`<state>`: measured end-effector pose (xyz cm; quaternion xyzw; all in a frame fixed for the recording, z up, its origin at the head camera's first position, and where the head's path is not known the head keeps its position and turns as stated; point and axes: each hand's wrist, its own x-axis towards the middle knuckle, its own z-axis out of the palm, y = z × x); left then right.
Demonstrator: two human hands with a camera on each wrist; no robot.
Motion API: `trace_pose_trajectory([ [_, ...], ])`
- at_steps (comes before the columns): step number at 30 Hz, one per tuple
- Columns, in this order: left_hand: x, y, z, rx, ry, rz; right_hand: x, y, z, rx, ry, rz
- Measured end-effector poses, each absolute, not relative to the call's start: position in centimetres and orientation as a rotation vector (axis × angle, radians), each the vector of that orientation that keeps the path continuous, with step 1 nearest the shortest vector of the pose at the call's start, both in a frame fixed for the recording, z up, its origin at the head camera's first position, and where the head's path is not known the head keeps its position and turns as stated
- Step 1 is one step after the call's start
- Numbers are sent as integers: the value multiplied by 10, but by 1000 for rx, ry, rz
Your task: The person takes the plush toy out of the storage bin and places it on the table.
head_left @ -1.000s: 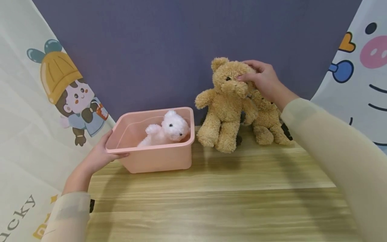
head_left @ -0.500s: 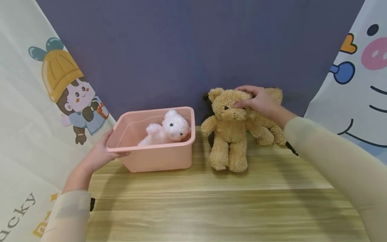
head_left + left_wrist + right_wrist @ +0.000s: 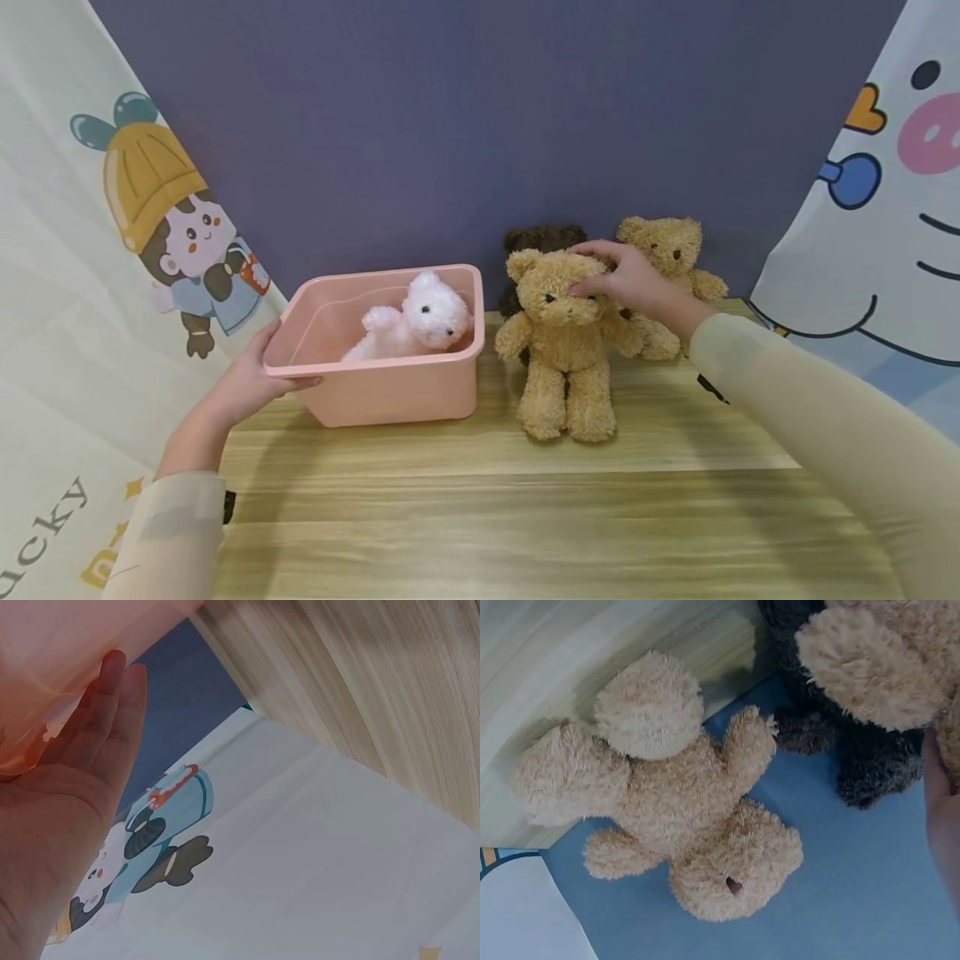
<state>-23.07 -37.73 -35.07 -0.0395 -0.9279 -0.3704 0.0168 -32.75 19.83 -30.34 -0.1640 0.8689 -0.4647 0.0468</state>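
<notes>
My left hand (image 3: 251, 379) holds the left end of a pink plastic bin (image 3: 390, 396), fingers under its rim; the left wrist view shows those fingers (image 3: 112, 720) against the pink wall. Inside the bin leans a pale pink and white plush toy (image 3: 427, 317). My right hand (image 3: 626, 279) grips a tan teddy bear (image 3: 566, 342) by the side of its head, thumb near its eye. That bear is upright, its feet low over the wooden surface. Behind it a dark brown plush bear (image 3: 543, 237) is mostly hidden. A second tan teddy bear (image 3: 671, 250) sits at the back right.
A dark blue-grey panel (image 3: 480, 125) stands behind the toys. Light cloths printed with cartoons hang at the left (image 3: 60, 292) and right (image 3: 862, 250). The wood-grain tabletop (image 3: 480, 533) stretches in front of the bin and bears.
My right hand has lowered the tan teddy bear and brought it forward, uncovering the dark bear and the second tan bear behind. My left hand and the bin keep their place.
</notes>
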Motion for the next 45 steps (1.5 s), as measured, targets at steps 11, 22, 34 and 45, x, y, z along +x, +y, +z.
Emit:
trace_pose_trajectory([
  [11, -233, -373, -349, -99, -2878, -1160, -336, 201, -331, -637, 2745, -847],
  [22, -232, -377, -345, -91, -2883, -1125, -338, 164, -316, -579, 2739, -443],
  [34, -232, -377, -346, -104, -2870, -1148, -337, 128, -308, -371, 2668, -335],
  [45, -230, -374, -351, -126, -2854, -1180, -341, 142, -318, -351, 2565, -524],
])
